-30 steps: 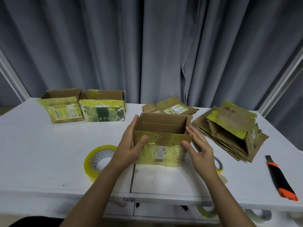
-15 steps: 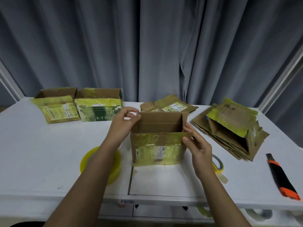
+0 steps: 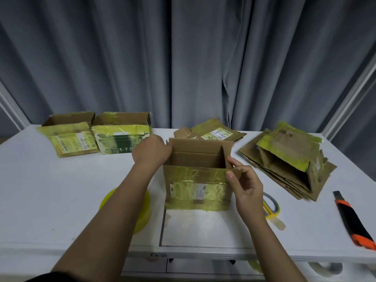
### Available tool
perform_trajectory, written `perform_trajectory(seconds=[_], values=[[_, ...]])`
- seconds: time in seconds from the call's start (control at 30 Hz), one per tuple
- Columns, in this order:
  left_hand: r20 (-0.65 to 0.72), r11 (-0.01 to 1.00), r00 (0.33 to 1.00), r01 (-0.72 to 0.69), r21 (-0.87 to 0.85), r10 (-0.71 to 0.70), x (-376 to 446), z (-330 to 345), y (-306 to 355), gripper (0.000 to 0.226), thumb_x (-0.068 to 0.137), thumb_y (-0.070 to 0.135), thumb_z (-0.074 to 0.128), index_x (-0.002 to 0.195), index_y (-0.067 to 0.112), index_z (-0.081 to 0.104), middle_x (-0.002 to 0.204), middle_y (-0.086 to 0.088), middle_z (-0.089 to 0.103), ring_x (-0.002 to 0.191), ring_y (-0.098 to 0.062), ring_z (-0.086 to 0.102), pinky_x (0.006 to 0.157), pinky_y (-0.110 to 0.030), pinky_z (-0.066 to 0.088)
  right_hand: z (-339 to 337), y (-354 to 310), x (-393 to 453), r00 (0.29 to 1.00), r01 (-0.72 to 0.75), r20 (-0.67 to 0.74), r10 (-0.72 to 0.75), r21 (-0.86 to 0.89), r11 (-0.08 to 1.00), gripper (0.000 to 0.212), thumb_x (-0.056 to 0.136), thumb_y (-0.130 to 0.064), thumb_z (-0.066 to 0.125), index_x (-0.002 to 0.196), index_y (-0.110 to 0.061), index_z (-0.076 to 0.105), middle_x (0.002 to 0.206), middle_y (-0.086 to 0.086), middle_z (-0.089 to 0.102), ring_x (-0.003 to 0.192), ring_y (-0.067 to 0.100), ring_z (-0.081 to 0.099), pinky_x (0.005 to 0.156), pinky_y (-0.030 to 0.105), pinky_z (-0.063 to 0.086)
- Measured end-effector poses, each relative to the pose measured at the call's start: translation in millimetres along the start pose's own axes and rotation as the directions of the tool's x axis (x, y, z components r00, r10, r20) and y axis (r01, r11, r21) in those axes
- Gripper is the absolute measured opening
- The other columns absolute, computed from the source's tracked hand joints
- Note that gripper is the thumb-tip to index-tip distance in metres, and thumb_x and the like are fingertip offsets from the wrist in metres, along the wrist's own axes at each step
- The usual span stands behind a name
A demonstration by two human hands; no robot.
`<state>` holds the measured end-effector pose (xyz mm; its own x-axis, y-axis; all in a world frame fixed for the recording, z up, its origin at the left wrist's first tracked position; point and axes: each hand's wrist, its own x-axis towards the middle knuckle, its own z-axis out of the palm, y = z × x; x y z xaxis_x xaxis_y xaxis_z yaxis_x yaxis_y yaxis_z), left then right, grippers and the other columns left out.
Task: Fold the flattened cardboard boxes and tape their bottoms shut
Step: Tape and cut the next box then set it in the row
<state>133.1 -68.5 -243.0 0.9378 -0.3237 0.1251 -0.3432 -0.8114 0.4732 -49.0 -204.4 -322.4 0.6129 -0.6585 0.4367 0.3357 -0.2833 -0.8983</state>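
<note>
**Q:** Box position and hand state?

**A:** Open box (image 3: 198,180) stands at frame centre on the white table (image 3: 50,190), mouth up. My left hand (image 3: 151,153) curls over its upper-left corner; I judge this squares the wall. My right hand (image 3: 246,188) pinches the right end of the near flap between thumb and fingers, probably to hold that flap upright while the side flap beside it is set.

**Q:** Why are supplies laid out this way?

**A:** Reach, I judge. Yellow tape roll (image 3: 142,208) lies lower left of the box, just beside it; utility knife (image 3: 354,222) lies at lower right, well apart. Flattened stock (image 3: 289,159) sits at right; another flat piece (image 3: 215,134) lies behind the box. Two finished boxes (image 3: 95,137) stand at upper left, out of the work zone.

**Q:** What cannot be confirmed?

**A:** Box bottom is hidden, so its taped condition cannot be told. My left forearm covers most of the tape roll. My left fingertips are hidden behind the corner. A second roll (image 3: 271,206) is partly behind my right hand. Label text is too small to read.
</note>
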Motion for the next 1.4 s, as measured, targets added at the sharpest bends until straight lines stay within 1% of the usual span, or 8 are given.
perform_trajectory(seconds=[0.17, 0.33, 0.6, 0.73, 0.83, 0.97, 1.1, 1.4], values=[[-0.17, 0.84, 0.955, -0.295, -0.455, 0.243, -8, 8, -8, 0.015, 0.083, 0.017, 0.068, 0.074, 0.02, 0.056, 0.074, 0.003, 0.054, 0.066, -0.006, 0.048, 0.06, -0.022, 0.038, -2, 1, 0, 1.0, -0.01, 0.017, 0.01, -0.001, 1.0, 0.008, 0.088, -0.022, 0.062, 0.086, -0.017, 0.057, 0.122, -0.007, 0.066, 0.118, 0.011, 0.058, 0.097, 0.03, 0.049], [-0.042, 0.874, 0.887, -0.46, -0.158, 0.46, -2, 2, -15, 0.032, 0.085, 0.008, 0.058, 0.114, 0.018, 0.066, 0.107, 0.002, 0.06, 0.1, -0.018, 0.051, 0.088, -0.027, 0.041, -1, -2, -1, 0.999, 0.001, 0.04, -0.001, -0.01, 1.0, 0.01, 0.085, -0.029, 0.062, 0.082, -0.038, 0.059, 0.121, -0.01, 0.067, 0.117, 0.011, 0.059, 0.095, 0.027, 0.049], [0.356, 0.841, 0.863, -0.133, -0.524, 0.358, -8, 11, -14, 0.069, 0.097, 0.009, 0.039, 0.151, 0.032, 0.004, 0.151, 0.007, 0.018, 0.134, -0.011, 0.024, 0.099, -0.022, 0.028, -1, 1, -3, 0.998, -0.011, 0.056, 0.014, -0.052, 0.999, 0.013, 0.087, -0.024, 0.056, 0.088, -0.011, 0.056, 0.12, -0.013, 0.066, 0.118, 0.01, 0.057, 0.096, 0.028, 0.047], [0.302, 0.614, 0.859, -0.018, -0.789, 0.413, -26, 17, -23, 0.058, 0.09, 0.063, 0.031, 0.143, 0.039, 0.029, 0.144, 0.023, 0.036, 0.129, -0.001, 0.04, 0.11, -0.027, 0.028, 0, 5, -6, 0.997, -0.05, 0.056, 0.058, -0.134, 0.99, 0.031, 0.089, -0.044, 0.05, 0.109, -0.026, 0.064, 0.13, -0.011, 0.059, 0.126, 0.001, 0.048, 0.107, 0.033, 0.041], [0.203, 0.509, 0.93, 0.021, -0.861, 0.305, -40, 14, -10, 0.045, 0.095, 0.056, 0.025, 0.138, 0.045, 0.034, 0.136, 0.032, 0.042, 0.126, 0.009, 0.037, 0.11, -0.024, 0.025, 0, 6, -7, 0.996, -0.066, 0.047, 0.075, -0.171, 0.983, 0.039, 0.087, -0.052, 0.046, 0.115, -0.031, 0.064, 0.134, -0.014, 0.054, 0.127, -0.002, 0.045, 0.11, 0.036, 0.038], [-0.229, 0.598, 0.936, -0.348, -0.722, 0.268, -57, 29, -33, 0.044, 0.09, 0.057, 0.034, 0.13, 0.038, 0.042, 0.134, 0.031, 0.038, 0.132, 0.004, 0.03, 0.106, -0.014, 0.023, 0, 6, -7, 0.995, -0.081, 0.047, 0.09, -0.162, 0.983, 0.03, 0.092, -0.039, 0.049, 0.116, -0.03, 0.064, 0.136, -0.011, 0.053, 0.13, 0.0, 0.044, 0.112, 0.041, 0.036], [-0.226, 0.699, 0.903, -0.426, -0.575, 0.364, -69, 38, -43, 0.044, 0.081, 0.059, 0.042, 0.115, 0.031, 0.048, 0.114, 0.026, 0.046, 0.111, 0.01, 0.041, 0.089, -0.002, 0.03, 2, 4, -8, 0.995, -0.091, 0.033, 0.097, -0.134, 0.987, 0.028, 0.092, -0.034, 0.048, 0.114, -0.028, 0.064, 0.137, -0.006, 0.054, 0.13, 0.004, 0.045, 0.111, 0.04, 0.037], [-0.152, 0.766, 0.935, -0.349, -0.54, 0.319, -60, 44, -48, 0.032, 0.085, 0.058, 0.05, 0.115, 0.046, 0.044, 0.107, 0.015, 0.057, 0.106, -0.001, 0.049, 0.092, -0.034, 0.043, 8, -7, -5, 0.995, -0.087, -0.062, 0.082, -0.089, 0.992, 0.034, 0.091, -0.009, 0.062, 0.117, -0.028, 0.05, 0.092, -0.014, 0.066, 0.089, -0.005, 0.06, 0.076, 0.018, 0.047]])
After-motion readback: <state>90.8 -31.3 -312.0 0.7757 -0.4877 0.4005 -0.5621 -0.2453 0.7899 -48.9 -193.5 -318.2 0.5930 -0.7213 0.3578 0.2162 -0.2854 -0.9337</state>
